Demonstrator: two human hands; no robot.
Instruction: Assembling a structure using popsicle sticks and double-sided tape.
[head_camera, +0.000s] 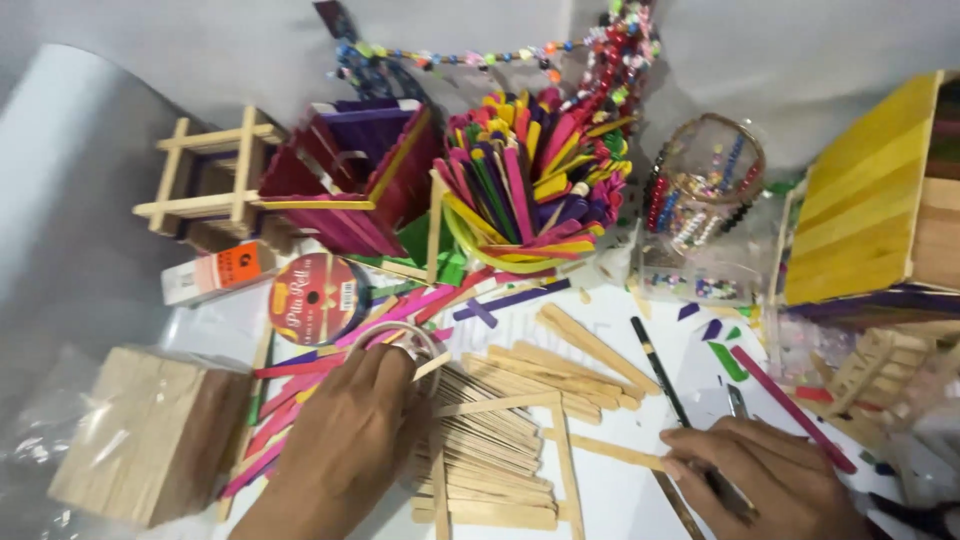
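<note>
Two hands working over white table (620, 500), left to right. Block of plain wooden sticks (150, 430) lying far left, just beside left hand (345, 445). Left hand lying palm down, fingers curling loosely over clear tape roll (405, 340) and pink sticks (300, 385). Pile of plain craft sticks (490, 450) sitting between both hands, touching left one. Right hand (770, 480) pinching metal cutter (735, 405), fingertip pressing one plain stick (600, 448) flat. Black pencil (660, 375) lying just above right hand.
</note>
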